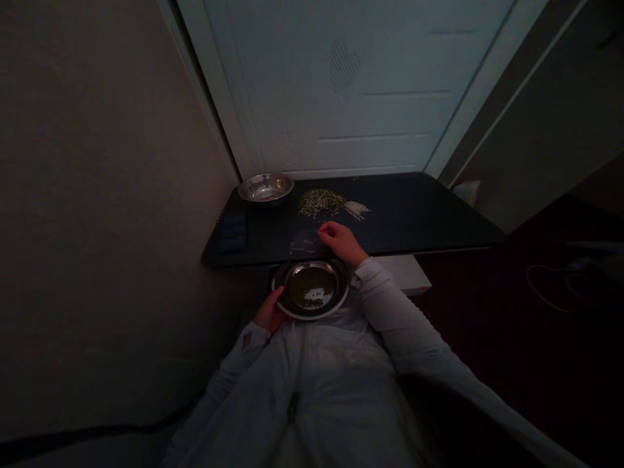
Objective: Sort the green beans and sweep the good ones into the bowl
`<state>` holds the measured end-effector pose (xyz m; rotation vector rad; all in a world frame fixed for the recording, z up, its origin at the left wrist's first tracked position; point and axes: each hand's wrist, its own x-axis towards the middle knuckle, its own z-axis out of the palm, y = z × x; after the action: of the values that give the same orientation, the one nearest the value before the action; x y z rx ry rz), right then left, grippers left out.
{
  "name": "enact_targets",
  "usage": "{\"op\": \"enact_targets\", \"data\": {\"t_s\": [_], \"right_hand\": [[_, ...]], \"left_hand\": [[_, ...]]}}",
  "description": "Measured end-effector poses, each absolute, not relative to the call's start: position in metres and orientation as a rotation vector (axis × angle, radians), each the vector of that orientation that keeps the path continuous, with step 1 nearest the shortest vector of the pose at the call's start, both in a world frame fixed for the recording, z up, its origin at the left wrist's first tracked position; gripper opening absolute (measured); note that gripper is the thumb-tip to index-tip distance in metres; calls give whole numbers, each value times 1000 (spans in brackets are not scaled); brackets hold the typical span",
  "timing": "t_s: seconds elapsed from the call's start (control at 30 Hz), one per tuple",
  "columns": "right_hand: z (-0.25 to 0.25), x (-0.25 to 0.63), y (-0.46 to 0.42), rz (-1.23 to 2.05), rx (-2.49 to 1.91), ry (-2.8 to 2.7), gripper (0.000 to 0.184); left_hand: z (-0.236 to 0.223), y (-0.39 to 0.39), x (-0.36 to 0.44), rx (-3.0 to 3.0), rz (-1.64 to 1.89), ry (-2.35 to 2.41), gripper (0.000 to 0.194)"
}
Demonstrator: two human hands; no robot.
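My left hand (272, 311) grips the left rim of a shiny metal bowl (342, 296) in front of my body. Small green grains, like mung beans (305, 281), cover part of its bottom. My right hand (341, 239) is over the near edge of the dark table, thumb and fingers pinched together. Beside its fingertips is a thin see-through piece, like clear plastic (305, 244); whether the fingers hold it I cannot tell. Beyond that hand lies a mixed heap of green and pale grains (319, 203), with a smaller white pile (357, 209) at its right.
Another metal bowl (266, 188) stands at the table's back left. A dark flat rectangular object (233, 232) lies nearer on the left. The black table (419, 211) meets a white door (390, 117). A white box (404, 273) is below its front edge. The light is dim.
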<state>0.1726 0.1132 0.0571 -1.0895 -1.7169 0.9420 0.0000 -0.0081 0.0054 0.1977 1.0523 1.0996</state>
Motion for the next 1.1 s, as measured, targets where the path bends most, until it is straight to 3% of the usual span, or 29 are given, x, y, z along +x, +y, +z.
{"op": "enact_targets", "data": {"t_s": [0.5,1.1], "right_hand": [[58,174,113,1085,-1038,-1768,10],[65,175,125,1205,-998,-1292,12]], "left_hand": [[-8,-5,-4,260,1115,1067,21],[3,-6,1,154,1033,1064,24]]}}
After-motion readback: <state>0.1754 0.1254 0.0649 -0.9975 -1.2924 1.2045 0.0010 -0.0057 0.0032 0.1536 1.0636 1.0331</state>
